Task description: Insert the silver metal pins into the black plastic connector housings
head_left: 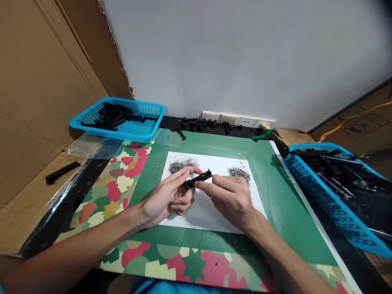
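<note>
Both forearms angle inward over the white paper sheet [211, 212]. The left hand [167, 198] and right hand [231, 196] pinch a slim black plastic bar [198, 179] between fingertips, held above the sheet's middle. Green mat [275, 183] lies open beyond its edges.

Single head-worn view, looking forward and down from close above the mat [275, 179], wall [245, 61] far ahead, one basket [119, 122] far left, another basket [324, 200] right, forearms entering from the near edge

right basket [337, 196] cut by frame edge; metal piles [183, 164] too small to resolve
</note>
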`<state>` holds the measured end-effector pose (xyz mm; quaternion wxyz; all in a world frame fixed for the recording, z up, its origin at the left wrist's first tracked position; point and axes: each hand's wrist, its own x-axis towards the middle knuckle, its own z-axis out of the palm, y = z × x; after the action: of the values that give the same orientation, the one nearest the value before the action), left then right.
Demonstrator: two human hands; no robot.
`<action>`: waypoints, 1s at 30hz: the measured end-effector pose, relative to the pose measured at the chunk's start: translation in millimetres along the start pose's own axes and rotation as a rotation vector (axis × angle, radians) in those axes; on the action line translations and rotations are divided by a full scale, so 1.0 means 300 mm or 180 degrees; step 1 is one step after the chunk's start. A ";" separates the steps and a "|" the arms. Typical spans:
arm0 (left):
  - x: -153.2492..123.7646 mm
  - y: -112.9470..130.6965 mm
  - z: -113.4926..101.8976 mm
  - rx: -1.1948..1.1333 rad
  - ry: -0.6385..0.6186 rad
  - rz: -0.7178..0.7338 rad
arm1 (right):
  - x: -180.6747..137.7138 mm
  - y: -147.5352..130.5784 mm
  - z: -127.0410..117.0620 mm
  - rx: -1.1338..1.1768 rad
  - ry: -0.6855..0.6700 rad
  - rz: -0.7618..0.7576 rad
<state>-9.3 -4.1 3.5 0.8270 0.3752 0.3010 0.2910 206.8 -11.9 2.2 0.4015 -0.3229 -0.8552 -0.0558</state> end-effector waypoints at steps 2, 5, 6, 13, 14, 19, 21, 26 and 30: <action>0.011 -0.006 -0.016 0.0387 0.0201 0.0149 | -0.002 0.008 -0.004 -0.0108 -0.0012 -0.0056; 0.022 -0.008 -0.040 0.1481 0.0552 0.0998 | -0.006 0.021 -0.011 -0.0115 0.0015 0.0103; 0.024 -0.005 -0.046 0.1890 0.0618 0.1338 | -0.008 0.025 -0.013 -0.0085 0.0028 0.0189; 0.015 0.001 -0.060 0.3596 0.1042 0.2653 | -0.012 0.045 -0.018 0.0635 -0.0131 0.0785; 0.015 -0.001 -0.063 0.3700 0.1050 0.2731 | -0.011 0.048 -0.019 0.0731 -0.0243 0.0852; 0.023 -0.010 -0.077 0.3980 0.1009 0.2947 | 0.006 0.056 -0.043 0.0663 -0.0499 0.1325; 0.025 -0.015 -0.078 0.4029 0.0955 0.2889 | 0.013 0.057 -0.054 0.0631 -0.0479 0.1377; 0.023 -0.042 -0.071 0.4135 0.0813 0.2737 | 0.010 0.074 -0.063 -0.0174 -0.0935 0.0438; 0.027 -0.056 -0.071 0.4150 0.0802 0.2637 | -0.006 0.094 -0.074 -0.0741 -0.0827 -0.0126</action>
<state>-15.0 1.8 -23.5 0.2233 0.8312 0.3382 0.3807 238.9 1.5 11.2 0.2463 -0.3548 -0.8939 -0.1202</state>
